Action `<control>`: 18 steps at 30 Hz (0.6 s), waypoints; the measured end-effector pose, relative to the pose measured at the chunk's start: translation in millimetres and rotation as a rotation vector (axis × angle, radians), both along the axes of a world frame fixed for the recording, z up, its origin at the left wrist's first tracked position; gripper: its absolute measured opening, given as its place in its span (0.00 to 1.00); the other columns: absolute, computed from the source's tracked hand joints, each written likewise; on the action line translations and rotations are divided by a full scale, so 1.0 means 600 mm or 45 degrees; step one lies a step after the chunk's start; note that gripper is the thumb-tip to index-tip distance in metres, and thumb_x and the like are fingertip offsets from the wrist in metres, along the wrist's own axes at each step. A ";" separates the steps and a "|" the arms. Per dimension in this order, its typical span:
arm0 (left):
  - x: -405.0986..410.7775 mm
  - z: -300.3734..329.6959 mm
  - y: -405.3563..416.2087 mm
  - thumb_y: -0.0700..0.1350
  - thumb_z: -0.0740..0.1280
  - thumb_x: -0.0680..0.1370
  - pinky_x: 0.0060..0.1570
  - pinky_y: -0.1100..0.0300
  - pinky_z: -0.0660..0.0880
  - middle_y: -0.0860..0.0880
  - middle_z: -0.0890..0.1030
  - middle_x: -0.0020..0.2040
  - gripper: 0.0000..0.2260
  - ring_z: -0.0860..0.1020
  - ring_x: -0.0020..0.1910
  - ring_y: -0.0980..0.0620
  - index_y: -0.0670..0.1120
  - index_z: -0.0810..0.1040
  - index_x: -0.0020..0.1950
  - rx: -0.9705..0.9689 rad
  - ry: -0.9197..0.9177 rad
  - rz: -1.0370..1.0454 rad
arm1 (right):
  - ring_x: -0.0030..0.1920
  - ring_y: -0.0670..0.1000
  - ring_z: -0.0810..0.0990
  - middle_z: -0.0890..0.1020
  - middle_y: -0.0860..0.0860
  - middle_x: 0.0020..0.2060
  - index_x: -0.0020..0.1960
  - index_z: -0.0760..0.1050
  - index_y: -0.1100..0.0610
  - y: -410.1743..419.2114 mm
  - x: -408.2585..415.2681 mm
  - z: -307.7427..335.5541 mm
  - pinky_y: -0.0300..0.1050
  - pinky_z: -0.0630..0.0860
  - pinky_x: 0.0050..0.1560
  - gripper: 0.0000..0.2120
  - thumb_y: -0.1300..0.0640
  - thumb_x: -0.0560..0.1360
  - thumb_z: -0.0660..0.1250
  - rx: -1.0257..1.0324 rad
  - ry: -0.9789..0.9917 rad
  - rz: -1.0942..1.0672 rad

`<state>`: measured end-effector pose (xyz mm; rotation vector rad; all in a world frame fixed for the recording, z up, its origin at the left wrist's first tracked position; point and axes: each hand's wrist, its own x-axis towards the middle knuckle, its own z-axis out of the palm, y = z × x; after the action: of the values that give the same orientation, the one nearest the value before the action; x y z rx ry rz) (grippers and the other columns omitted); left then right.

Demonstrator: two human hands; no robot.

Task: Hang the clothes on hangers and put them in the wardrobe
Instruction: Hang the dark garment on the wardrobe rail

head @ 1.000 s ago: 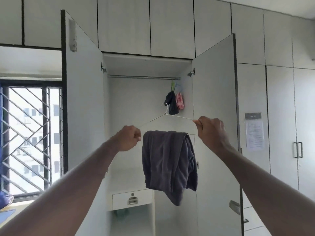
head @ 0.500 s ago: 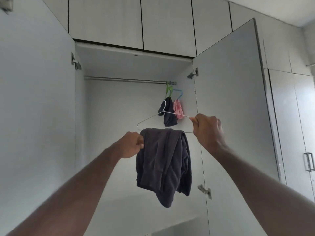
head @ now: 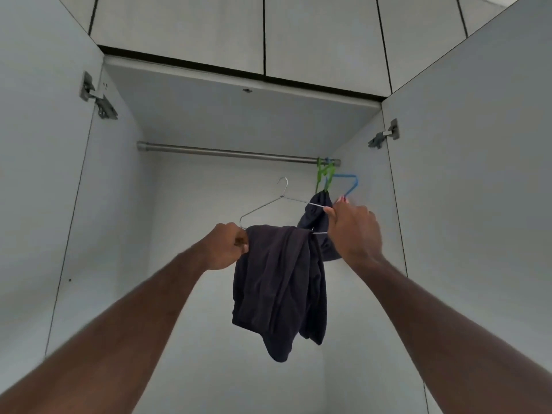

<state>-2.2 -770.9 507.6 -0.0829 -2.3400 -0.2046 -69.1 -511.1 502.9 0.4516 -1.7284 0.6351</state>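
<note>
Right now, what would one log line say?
hands: left hand, right hand grip wire hanger | load: dark garment | hook: below rail, not on

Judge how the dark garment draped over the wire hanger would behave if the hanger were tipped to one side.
The dark garment hangs limp in folds, so it is probably floppy. It merely drapes over the thin wire hanger, so it could slide along. Bunched unevenly, it may slip off whichever end dips.

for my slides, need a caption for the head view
Both hands, left hand and right hand, raise a wire hanger with dark garment toward the wardrobe rail.
</note>
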 end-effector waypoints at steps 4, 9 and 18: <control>-0.087 0.041 -0.037 0.40 0.66 0.79 0.33 0.67 0.67 0.52 0.79 0.36 0.09 0.75 0.35 0.58 0.48 0.79 0.40 -0.002 0.058 -0.019 | 0.39 0.58 0.73 0.72 0.54 0.35 0.49 0.78 0.61 -0.054 -0.079 0.043 0.48 0.67 0.39 0.19 0.48 0.85 0.57 0.025 -0.010 -0.069; -0.198 0.084 -0.084 0.39 0.66 0.79 0.33 0.68 0.66 0.53 0.79 0.36 0.11 0.76 0.36 0.57 0.51 0.78 0.38 0.029 0.177 -0.113 | 0.40 0.57 0.77 0.75 0.55 0.37 0.49 0.79 0.61 -0.125 -0.156 0.102 0.49 0.73 0.39 0.19 0.47 0.84 0.59 -0.065 0.026 -0.067; -0.379 0.165 -0.162 0.35 0.60 0.76 0.28 0.68 0.61 0.50 0.73 0.30 0.15 0.70 0.31 0.54 0.46 0.68 0.30 -0.082 0.274 -0.184 | 0.47 0.61 0.83 0.83 0.59 0.44 0.52 0.80 0.61 -0.219 -0.258 0.244 0.52 0.80 0.45 0.13 0.52 0.83 0.63 -0.165 0.138 -0.282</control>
<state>-229.8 -868.1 606.5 -0.2918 -2.1273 -0.1819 -223.6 -642.5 649.3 0.1963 -1.5965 0.5485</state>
